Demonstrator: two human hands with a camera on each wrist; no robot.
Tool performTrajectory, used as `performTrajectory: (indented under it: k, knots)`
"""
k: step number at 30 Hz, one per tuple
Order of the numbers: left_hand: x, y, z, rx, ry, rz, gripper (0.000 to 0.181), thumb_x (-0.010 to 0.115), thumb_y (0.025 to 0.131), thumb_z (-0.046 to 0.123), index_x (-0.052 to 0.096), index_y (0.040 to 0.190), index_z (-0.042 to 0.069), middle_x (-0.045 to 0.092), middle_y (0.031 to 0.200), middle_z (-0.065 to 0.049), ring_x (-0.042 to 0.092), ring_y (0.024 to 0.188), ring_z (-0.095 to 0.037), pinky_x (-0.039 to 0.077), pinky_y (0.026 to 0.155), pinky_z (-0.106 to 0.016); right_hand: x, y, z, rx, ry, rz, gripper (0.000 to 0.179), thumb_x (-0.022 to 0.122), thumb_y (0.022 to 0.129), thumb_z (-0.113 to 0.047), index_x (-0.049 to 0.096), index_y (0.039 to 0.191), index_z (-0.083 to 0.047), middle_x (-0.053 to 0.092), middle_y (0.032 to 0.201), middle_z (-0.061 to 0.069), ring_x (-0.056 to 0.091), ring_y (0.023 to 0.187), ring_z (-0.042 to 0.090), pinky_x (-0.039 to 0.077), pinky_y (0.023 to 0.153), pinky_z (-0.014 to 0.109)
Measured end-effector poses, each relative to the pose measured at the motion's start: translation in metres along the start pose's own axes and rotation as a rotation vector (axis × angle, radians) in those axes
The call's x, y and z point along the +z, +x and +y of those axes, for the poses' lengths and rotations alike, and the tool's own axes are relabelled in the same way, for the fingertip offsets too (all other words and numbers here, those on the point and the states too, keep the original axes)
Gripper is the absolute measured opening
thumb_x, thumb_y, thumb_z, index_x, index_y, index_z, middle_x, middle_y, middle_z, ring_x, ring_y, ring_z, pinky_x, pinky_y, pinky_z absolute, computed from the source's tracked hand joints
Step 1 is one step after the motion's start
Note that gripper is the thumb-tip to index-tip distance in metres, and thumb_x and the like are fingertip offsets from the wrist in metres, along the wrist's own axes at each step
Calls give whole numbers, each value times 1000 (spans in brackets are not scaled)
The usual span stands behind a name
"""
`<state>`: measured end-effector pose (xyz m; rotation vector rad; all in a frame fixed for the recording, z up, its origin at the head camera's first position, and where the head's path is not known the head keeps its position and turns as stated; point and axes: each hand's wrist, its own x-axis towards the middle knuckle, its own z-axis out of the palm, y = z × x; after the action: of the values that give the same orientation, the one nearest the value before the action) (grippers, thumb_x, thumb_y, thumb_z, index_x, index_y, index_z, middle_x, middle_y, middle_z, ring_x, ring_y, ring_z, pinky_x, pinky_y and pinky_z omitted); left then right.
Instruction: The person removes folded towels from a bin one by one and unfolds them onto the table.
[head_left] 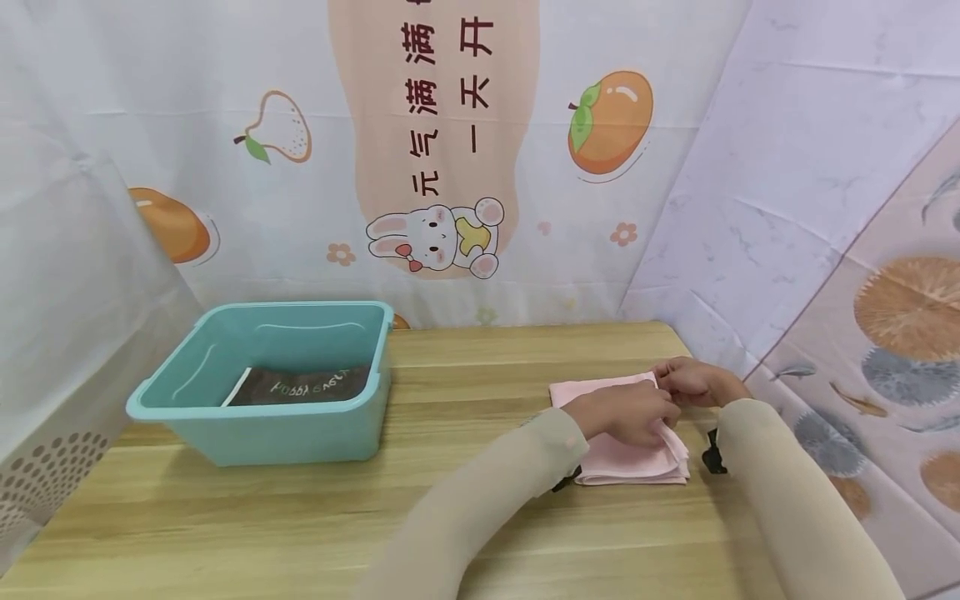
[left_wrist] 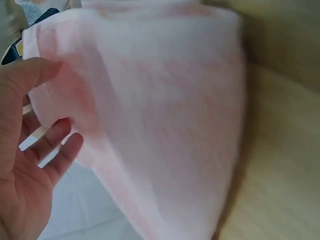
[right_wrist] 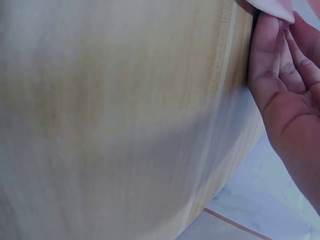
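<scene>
A folded pink towel [head_left: 630,465] lies near the table's right side in the head view. My left hand [head_left: 626,412] reaches over it and pinches a raised edge between thumb and fingers. In the left wrist view the lifted towel [left_wrist: 165,110] hangs from that left hand [left_wrist: 27,160], its surface filling much of the picture. At the towel's far right corner, my right hand [head_left: 690,381] pinches the fabric. The right wrist view shows a small towel corner [right_wrist: 275,6] at the fingertips of the right hand [right_wrist: 292,95], close to the table edge.
On the left of the wooden table [head_left: 465,517] stands a teal plastic bin [head_left: 277,437]. Inside it lies a dark, flat item with pale lettering [head_left: 300,387]. Printed curtains [head_left: 487,292] border the table at the back and sides.
</scene>
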<state>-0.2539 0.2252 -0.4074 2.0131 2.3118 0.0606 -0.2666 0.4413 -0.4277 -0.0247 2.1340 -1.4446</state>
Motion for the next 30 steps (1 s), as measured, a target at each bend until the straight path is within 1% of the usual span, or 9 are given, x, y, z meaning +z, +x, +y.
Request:
performTrajectory:
  k: [3,7,10,13,17,20,21,25,30]
  knots:
    - [-2,-8,-2,4,72,13,16,65,97,31,66,110,23,55,106,11,46,95,-7,38,90,-16,0,2,1,-7,6,1,31,42,92,12,59,79,-10,59,80,0,56,73,12,50,67,25]
    - [-7,-21,-5,25,134,58,16,63,98,34,64,110,22,55,106,11,46,94,-8,37,92,-18,1,3,0,-1,29,-18,30,45,99,8,68,89,-9,66,91,1,61,82,14,53,74,28]
    - [-11,-33,-8,38,146,88,14,61,99,33,62,106,21,55,102,11,46,93,-9,36,93,-19,2,3,-2,7,47,-23,28,45,102,5,69,93,-9,68,94,1,63,86,14,53,78,29]
    - [-16,-45,-8,39,148,102,13,61,100,33,61,105,21,54,100,10,45,92,-10,35,97,-21,2,3,-4,14,61,-8,25,46,104,3,68,96,-8,68,94,1,64,88,14,53,80,29]
    - [-21,-64,-9,32,183,110,14,61,100,35,61,105,22,52,100,11,46,93,-10,37,96,-22,3,2,-4,19,64,12,18,51,106,-2,69,103,-4,68,96,0,64,89,12,54,82,28]
    - [-21,-78,-10,43,223,134,15,62,99,35,61,105,21,53,99,10,47,92,-11,39,88,-22,4,1,-3,22,64,21,16,53,105,-4,68,107,0,68,96,0,64,89,12,55,82,28]
    - [-21,-83,-11,48,233,144,15,62,99,35,61,105,21,53,98,9,48,91,-11,39,88,-22,4,1,-2,19,62,21,16,53,105,-4,68,108,2,69,97,0,65,90,12,56,82,28]
    - [-22,-101,-13,61,233,173,14,65,97,32,61,103,19,53,94,7,49,90,-12,40,85,-22,4,1,-1,7,72,7,16,53,106,-4,67,109,3,70,98,1,65,91,11,56,83,28]
    - [-22,-124,-14,32,237,169,13,65,96,29,59,102,19,50,94,7,47,92,-12,40,83,-23,5,1,-2,0,60,5,18,53,106,-3,67,112,6,70,101,2,66,93,12,56,85,29]
